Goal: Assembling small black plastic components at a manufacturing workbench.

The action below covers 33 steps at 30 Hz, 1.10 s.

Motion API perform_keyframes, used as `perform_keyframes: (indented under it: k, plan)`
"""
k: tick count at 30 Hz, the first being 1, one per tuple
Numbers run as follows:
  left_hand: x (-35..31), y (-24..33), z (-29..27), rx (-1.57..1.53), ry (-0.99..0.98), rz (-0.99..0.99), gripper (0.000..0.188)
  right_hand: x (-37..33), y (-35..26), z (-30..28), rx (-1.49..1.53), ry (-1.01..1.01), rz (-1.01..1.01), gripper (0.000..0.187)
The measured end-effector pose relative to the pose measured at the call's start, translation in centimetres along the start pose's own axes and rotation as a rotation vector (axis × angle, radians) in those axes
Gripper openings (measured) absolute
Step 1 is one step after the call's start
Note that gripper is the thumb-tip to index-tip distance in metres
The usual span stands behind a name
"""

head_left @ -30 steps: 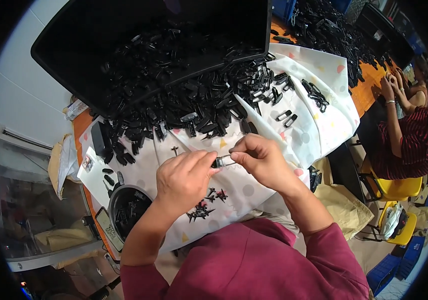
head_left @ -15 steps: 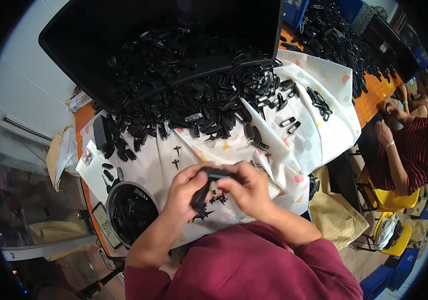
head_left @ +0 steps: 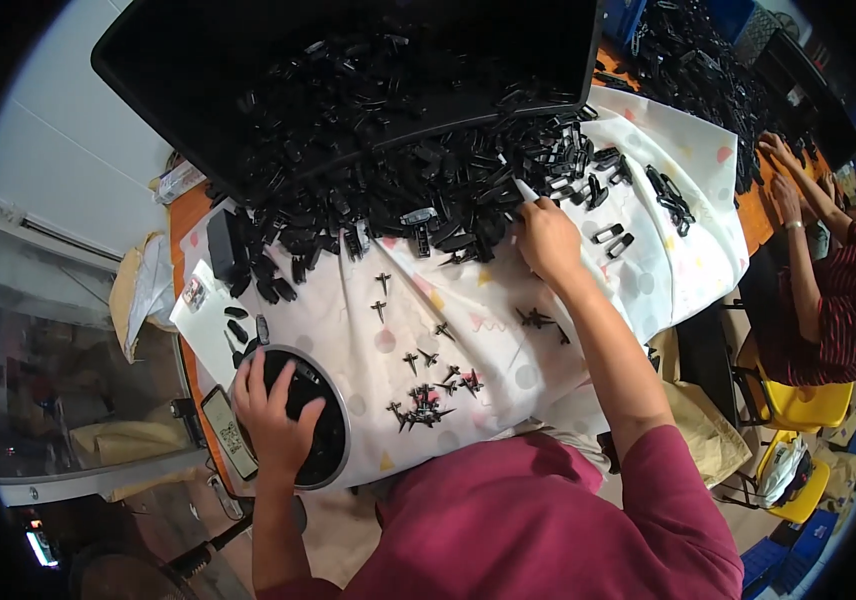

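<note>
Black plastic clips (head_left: 428, 190) heaped, right hand (head_left: 546, 240) touching, left hand (head_left: 273, 420) in round bowl (head_left: 340, 440), perhaps metal-rimmed

Left hand (head_left: 276, 418) low at the near left corner of the worktop, palm down, fingers spread, forearm running straight back to the lower edge. Right hand (head_left: 546, 240) stretched far forward toward the worktop's far side, fingers curled and pinched at the tips, arm nearly straight, sleeve at the upper arm.
</note>
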<state>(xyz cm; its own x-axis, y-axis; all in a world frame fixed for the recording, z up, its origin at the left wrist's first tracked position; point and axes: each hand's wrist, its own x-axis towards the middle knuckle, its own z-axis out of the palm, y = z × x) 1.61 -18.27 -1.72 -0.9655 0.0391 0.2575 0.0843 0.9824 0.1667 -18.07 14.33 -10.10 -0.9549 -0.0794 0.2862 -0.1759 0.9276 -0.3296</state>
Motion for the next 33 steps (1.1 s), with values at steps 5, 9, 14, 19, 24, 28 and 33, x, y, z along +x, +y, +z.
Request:
perform_keyframes:
  k: [5,9,14,19,24,28,33]
  plan:
    - [8.7,4.6,4.5,-0.282,0.057,0.258,0.029,0.2,-0.5,1.1,-0.127,-0.002,-0.098,0.012]
    - [14.2,9.6,10.7,-0.230,-0.089,0.316,0.021,-0.1,-1.2,1.3,-0.152,-0.182,-0.088,0.014]
    - [16.4,11.3,14.1,-0.015,-0.062,0.348,0.010,-1.4,0.0,1.0,-0.049,-0.029,-0.092,0.010]
    - [15.1,10.2,11.9,-0.116,-0.142,0.304,0.010,-0.8,-1.2,-0.9,0.181,-0.021,0.057,0.018]
    - [12.7,7.9,9.7,-0.543,-0.233,0.140,0.017,-2.1,-2.4,-3.1,0.854,-0.153,0.388,0.037]
    - [11.7,8.4,7.8,-0.833,-0.313,0.086,0.032,-3.4,-4.5,-5.1,1.462,-0.412,0.504,0.044]
    - [10.1,9.9,6.7,-1.591,-0.355,-0.182,0.033,-5.5,-7.0,-5.8,1.337,-0.282,0.030,0.036]
